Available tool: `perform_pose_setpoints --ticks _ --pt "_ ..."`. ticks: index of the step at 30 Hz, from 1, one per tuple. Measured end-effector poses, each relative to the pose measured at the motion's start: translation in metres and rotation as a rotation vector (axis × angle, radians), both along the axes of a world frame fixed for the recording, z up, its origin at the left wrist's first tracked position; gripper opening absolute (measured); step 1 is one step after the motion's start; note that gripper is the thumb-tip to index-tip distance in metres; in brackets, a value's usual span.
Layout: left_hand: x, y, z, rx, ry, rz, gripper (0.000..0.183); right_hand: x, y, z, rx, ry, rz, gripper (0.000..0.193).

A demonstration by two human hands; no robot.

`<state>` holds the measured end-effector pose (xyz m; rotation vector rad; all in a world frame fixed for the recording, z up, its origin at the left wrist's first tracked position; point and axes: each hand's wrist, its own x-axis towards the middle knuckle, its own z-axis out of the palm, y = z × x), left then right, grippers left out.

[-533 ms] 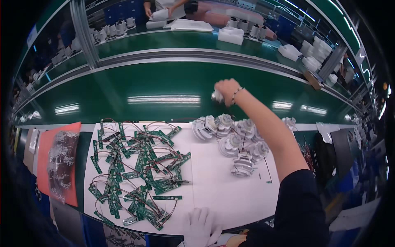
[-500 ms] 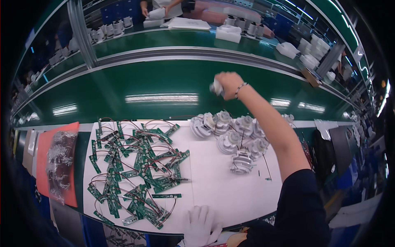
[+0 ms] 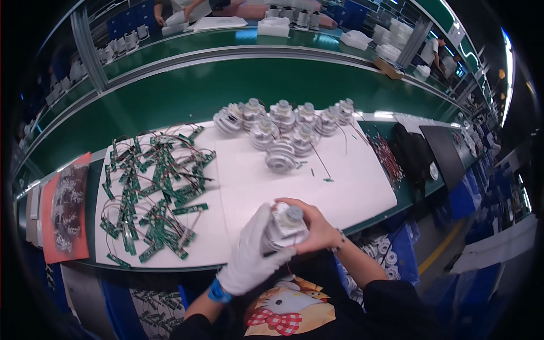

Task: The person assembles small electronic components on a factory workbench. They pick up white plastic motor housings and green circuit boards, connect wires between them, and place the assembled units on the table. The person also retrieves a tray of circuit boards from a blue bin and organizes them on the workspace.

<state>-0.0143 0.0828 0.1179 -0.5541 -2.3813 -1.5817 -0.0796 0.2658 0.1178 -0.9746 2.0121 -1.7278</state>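
Note:
A white round plastic assembly with a clear-grey round cap (image 3: 287, 225) is held between my two hands, close to my body over the table's near edge. My left hand (image 3: 253, 249), in a white glove, wraps its left side and underside. Bare, with a bead bracelet at the wrist, my right hand (image 3: 315, 225) grips its right side. Several similar white assemblies (image 3: 281, 116) stand grouped on the white sheet ahead, and one of them (image 3: 280, 157) lies tipped toward me. My fingers hide part of the held piece.
Many green circuit boards with thin wires (image 3: 161, 175) lie heaped on the left of the white sheet (image 3: 249, 195). Farther left is a bag of small parts (image 3: 69, 207) on an orange sheet. Dark red wires (image 3: 386, 158) lie right. Blue bins hold white parts (image 3: 391, 258). A co-worker (image 3: 181, 11) handles white packaging opposite.
My right hand has come back from over the far green surface to near my body. My left hand has risen from the table edge, and both now hold a white assembly. The view has shifted right.

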Motion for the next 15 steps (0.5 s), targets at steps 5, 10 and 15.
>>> perform_pose_setpoints --ticks 5,10,15 --pt "-0.034 0.016 -0.014 0.008 -0.045 -0.069 0.086 -0.037 0.009 -0.026 -0.026 0.265 0.121 0.094" --pt "-0.036 0.037 -0.023 0.355 -0.136 -0.121 0.083 -0.073 0.021 -0.047 0.069 0.439 0.303 0.089" --pt "-0.036 0.051 -0.052 0.269 -0.027 0.321 0.083 -0.050 0.034 -0.035 0.079 0.241 0.030 0.080"
